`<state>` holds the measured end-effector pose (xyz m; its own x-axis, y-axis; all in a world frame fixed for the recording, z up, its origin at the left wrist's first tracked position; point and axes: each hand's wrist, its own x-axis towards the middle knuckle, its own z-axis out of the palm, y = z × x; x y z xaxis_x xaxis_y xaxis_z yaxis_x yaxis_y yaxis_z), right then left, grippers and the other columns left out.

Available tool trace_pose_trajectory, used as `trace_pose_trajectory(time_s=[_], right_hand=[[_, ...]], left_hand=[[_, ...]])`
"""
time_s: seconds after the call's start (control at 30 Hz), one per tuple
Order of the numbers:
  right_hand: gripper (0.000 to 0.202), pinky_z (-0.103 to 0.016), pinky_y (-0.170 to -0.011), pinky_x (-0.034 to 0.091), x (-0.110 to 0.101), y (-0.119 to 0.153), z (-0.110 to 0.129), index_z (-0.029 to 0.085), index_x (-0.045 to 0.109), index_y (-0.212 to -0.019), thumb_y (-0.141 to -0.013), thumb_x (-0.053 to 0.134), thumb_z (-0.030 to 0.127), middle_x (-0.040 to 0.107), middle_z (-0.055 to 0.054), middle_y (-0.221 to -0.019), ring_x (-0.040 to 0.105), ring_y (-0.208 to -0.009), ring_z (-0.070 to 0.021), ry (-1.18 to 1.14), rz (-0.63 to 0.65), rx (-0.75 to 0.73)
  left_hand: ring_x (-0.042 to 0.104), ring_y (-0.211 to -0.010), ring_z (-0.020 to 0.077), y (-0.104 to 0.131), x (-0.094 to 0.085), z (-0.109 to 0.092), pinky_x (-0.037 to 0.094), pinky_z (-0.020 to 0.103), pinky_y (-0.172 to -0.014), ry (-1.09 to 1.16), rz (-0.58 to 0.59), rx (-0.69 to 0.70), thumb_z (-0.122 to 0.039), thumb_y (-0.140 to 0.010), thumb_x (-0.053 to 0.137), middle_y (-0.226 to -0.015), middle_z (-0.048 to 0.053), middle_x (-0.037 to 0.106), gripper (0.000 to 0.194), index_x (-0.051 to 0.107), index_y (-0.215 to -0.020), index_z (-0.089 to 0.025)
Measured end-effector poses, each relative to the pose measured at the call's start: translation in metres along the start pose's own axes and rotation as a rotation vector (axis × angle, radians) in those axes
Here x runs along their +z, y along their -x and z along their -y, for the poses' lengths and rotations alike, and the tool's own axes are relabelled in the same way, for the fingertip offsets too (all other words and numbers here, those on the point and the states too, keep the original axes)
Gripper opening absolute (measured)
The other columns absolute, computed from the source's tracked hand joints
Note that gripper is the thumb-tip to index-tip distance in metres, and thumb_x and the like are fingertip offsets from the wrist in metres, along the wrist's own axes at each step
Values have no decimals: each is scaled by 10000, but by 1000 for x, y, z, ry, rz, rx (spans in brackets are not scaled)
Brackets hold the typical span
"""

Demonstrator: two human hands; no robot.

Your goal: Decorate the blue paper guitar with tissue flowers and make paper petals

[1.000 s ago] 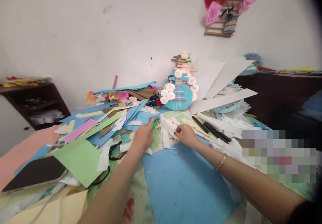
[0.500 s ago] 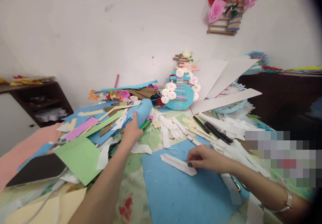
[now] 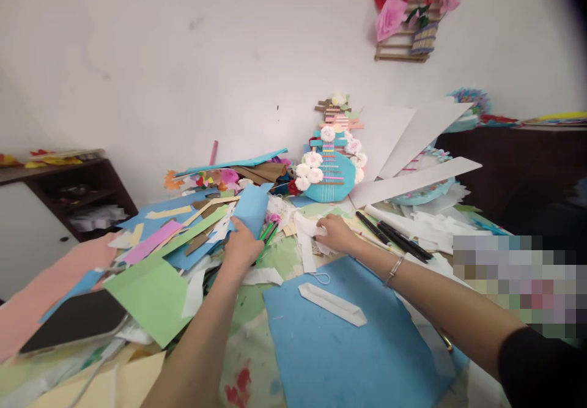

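My left hand (image 3: 243, 244) is closed on a piece of blue paper (image 3: 251, 207) at the middle of the pile, thumb on its near edge. My right hand (image 3: 338, 234) reaches into the white paper scraps (image 3: 305, 243), its fingers curled down on one of them. Below it, a folded white paper strip (image 3: 332, 304) with pointed ends lies untouched on a large blue sheet (image 3: 362, 359). A small loop of white string (image 3: 322, 278) rests at that sheet's top edge. Green-handled scissors (image 3: 267, 235) lie partly hidden just right of my left hand.
A blue paper lute with white flowers (image 3: 329, 175) leans against the wall. Black pens (image 3: 398, 240) lie to the right. Coloured paper scraps, a green sheet (image 3: 149, 298) and a dark phone (image 3: 76, 322) cover the left side. White boards (image 3: 413, 181) stand behind.
My right hand has left the folded strip and moved up and left to the white scraps. The blue paper at my left hand has shifted slightly and looks flatter.
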<state>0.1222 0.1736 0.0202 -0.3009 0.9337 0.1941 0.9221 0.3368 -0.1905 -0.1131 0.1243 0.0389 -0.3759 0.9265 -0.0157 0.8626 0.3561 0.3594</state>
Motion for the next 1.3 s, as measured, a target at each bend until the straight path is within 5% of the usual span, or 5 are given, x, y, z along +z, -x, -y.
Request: trace_pose_trajectory(time_s=[0.37, 0.7, 0.87, 1.13, 1.3], right_hand=[[249, -381, -843, 448, 9, 0, -6, 132, 618, -968, -865, 549, 348, 640, -64, -975, 589, -927, -183, 76, 59, -2], [254, -395, -877, 429, 9, 3, 3, 136, 622, -991, -859, 556, 343, 642, -68, -1015, 581, -977, -193, 30, 7, -28], [243, -364, -839, 435, 6, 4, -2, 127, 613, -1018, -895, 497, 302, 658, -84, -976, 600, -925, -185, 7, -77, 57], [375, -245, -742, 399, 3, 7, -19, 146, 532, -1169, -799, 540, 213, 688, -66, -979, 616, -891, -173, -37, -74, 42], [520, -274, -785, 383, 5, 14, -9, 145, 487, -1230, -719, 585, 153, 632, -125, -1107, 574, -1011, -234, 23, -33, -39]], left_hand=[[451, -1078, 374, 20, 4, -2, 482, 433, -736, -100, -403, 26, -163, -712, 523, -1253, 275, 398, 743, 249, -1387, -18], [495, -988, 323, 26, -4, -7, 477, 384, -741, -107, -507, 228, -189, -799, 443, -1130, 207, 445, 635, 269, -1390, -35], [507, -926, 251, 30, 3, -13, 462, 297, -659, -78, -455, 484, -195, -819, 462, -1010, 109, 444, 547, 371, -1358, -228], [483, -978, 252, 28, 16, -17, 453, 316, -754, -70, -549, 609, -124, -796, 470, -1041, 120, 486, 296, 542, -1079, -168], [521, -949, 209, 16, 27, -14, 425, 315, -830, -100, -357, 823, -34, -815, 360, -1003, 88, 563, 512, 387, -1306, -176]])
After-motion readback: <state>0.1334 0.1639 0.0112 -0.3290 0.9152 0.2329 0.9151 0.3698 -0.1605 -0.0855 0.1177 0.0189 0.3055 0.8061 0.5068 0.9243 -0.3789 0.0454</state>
